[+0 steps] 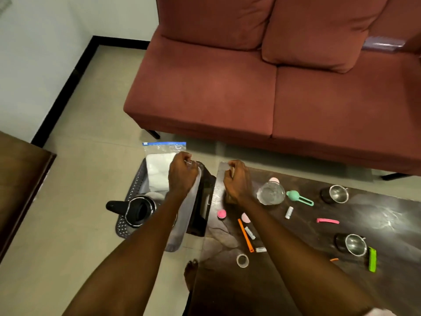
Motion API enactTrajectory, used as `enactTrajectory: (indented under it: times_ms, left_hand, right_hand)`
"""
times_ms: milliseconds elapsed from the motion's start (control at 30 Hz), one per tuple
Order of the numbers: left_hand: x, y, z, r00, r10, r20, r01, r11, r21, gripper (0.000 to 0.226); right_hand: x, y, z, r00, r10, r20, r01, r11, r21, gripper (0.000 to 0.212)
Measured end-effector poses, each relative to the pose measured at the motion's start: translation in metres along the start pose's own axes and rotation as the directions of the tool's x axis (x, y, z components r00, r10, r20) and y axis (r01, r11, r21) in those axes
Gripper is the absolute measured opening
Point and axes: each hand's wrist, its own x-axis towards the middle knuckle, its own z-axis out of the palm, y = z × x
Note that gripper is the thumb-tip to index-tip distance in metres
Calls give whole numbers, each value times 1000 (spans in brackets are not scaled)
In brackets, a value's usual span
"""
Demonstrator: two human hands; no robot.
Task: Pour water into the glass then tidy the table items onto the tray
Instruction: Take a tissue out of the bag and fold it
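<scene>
Both your left hand [183, 171] and right hand [237, 180] pinch the top corners of a clear plastic bag [206, 192], stretched between them over the table's [376, 222] left end. Keep it taut, lowering it level. The glass [271, 193] sits just beside your right hand; the tray [134, 190] with the kettle [136, 210] lies on the floor, left. Pens and clips clutter the tabletop.

No lettering, number or brand could be read anywhere; the small white label [261, 249] low on the dark table [387, 215], near the frame's centre, was too blurred to make out
</scene>
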Motion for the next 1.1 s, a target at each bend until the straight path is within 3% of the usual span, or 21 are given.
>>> enactTrajectory:
  times_ms: [167,267,400,500,633,800,933,1100]
  left_hand:
    - [70,-45,-44,998,-51,-47,55,995,85,33]
    - [102,-73,-59,983,-182,-24,184,976,118,47]
    - [131,-101,-68,932,-361,21,360,933,29,59]
    - [154,-121,-67,888,-454,69,457,889,-35,69]
    - [176,-132,-65,842,-493,220,539,791,-289,76]
    - [174,-136,-67,867,-473,158,496,791,-358,53]
    - [158,-134,-79,910,-414,15,379,817,-434,22]
    - [135,-98,-108,937,-350,0,291,780,-554,22]
  right_hand:
    - [24,-32,61,989,20,150,-31,997,71,27]
    - [44,-43,92,977,64,203,-81,994,78,25]
    - [72,-45,129,953,146,264,-168,984,65,29]
    - [92,-40,152,933,214,290,-242,968,64,44]
    - [107,-41,175,895,261,363,-348,916,198,63]
    - [108,-44,193,881,267,390,-379,892,245,65]
    - [93,-54,181,939,234,251,-306,901,307,45]
    - [71,-80,136,984,91,153,-152,878,454,14]
